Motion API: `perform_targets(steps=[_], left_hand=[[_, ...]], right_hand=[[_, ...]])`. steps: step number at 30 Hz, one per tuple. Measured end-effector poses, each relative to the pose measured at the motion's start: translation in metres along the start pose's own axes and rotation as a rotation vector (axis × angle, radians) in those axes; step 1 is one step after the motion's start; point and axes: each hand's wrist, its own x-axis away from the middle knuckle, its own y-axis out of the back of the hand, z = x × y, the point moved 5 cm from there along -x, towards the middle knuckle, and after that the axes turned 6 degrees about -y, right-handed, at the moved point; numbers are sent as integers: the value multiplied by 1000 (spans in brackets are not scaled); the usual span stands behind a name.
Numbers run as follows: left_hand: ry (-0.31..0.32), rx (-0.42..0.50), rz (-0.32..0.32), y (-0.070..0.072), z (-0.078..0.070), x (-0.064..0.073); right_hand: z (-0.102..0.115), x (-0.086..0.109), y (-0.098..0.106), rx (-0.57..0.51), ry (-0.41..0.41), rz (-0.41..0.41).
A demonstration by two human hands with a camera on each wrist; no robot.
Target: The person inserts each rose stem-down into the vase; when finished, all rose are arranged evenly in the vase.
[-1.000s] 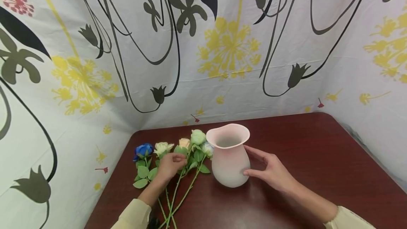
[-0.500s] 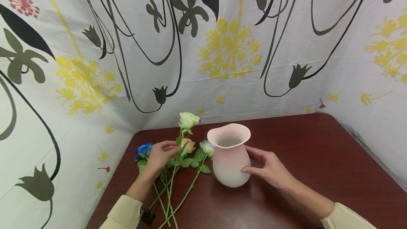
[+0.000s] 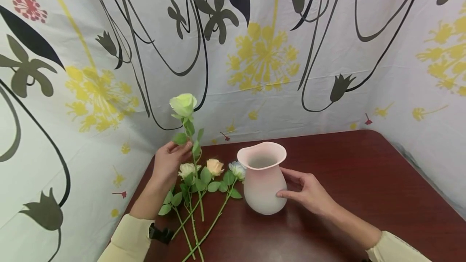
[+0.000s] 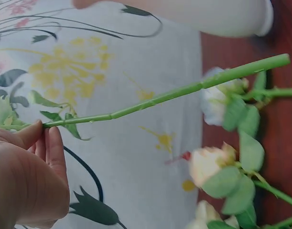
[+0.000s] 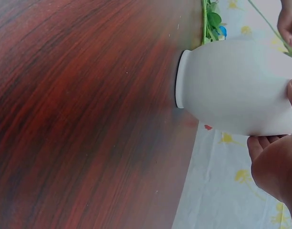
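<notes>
I see left hand [image 3: 168, 164] pinching the pale green rose [image 3: 183, 105] by its upper stem, bloom up, stem end downward, left of the vase [image 3: 265, 189]. Vase upright on table [image 3: 349, 161]; right hand [image 3: 312, 198], nearer, grips its right side.

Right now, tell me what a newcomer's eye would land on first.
Likely the leafy, pale green rose, left of centre, held nearly upright in the left hand. Next, the matte pink and white vase with its wavy rim, standing on the dark red wooden table, the right hand gripping its side. Behind them hangs the flower-printed white cloth.
</notes>
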Motion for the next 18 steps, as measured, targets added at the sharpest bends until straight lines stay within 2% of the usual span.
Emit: perform_targets(steps=[6,9,14,18], left_hand=[[-37,174,-24,-10,-24,-1],[-39,275,-59,-15,-36,-1],[-49,493,-140,-24,-57,0],[-63,617,-170,-31,-75,2]], right_hand=[[-1,1,0,-10,4,1],[-2,1,1,-5,5,-5],[-2,0,1,-2,9,-5],[-2,0,1,-7,13,-4]])
